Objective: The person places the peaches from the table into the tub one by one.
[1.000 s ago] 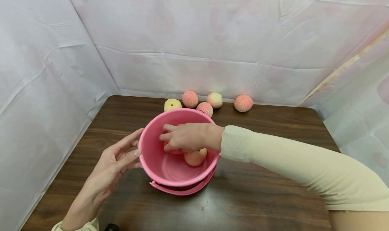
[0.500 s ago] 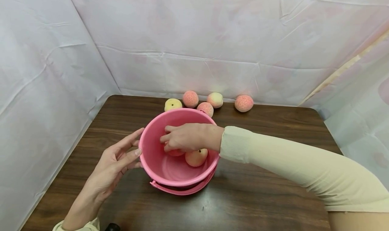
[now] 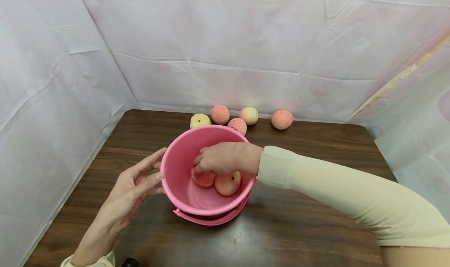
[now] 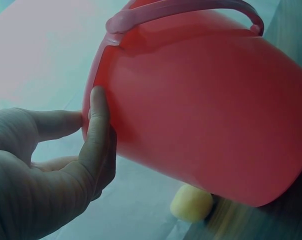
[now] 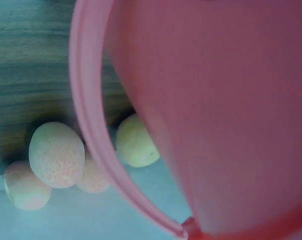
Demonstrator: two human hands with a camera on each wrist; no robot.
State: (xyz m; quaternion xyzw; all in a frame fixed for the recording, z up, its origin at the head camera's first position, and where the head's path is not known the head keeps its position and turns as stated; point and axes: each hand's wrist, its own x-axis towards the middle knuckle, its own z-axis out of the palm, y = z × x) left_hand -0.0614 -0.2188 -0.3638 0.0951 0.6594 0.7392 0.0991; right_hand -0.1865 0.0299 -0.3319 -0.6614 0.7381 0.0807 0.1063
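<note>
A pink bucket stands on the dark wooden table. My left hand holds its left rim, with the thumb at the edge and fingers against the outer wall in the left wrist view. Inside the bucket, my right hand hovers over a red peach, bent fingers right at its upper side. The fingertips are partly hidden. A pale yellow-pink peach lies beside the red one, under the right wrist. In the right wrist view the bucket wall fills the right side, and the hand is out of sight.
Behind the bucket sit a yellow peach and several pink ones, such as a pink peach. Another pink peach lies apart to the right. The bucket's handle hangs at the front. White sheeting encloses the table.
My right hand has drawn slightly right, its fingers closer together, and more of the red peach shows. The pale peach has turned a little. My left hand stays put.
</note>
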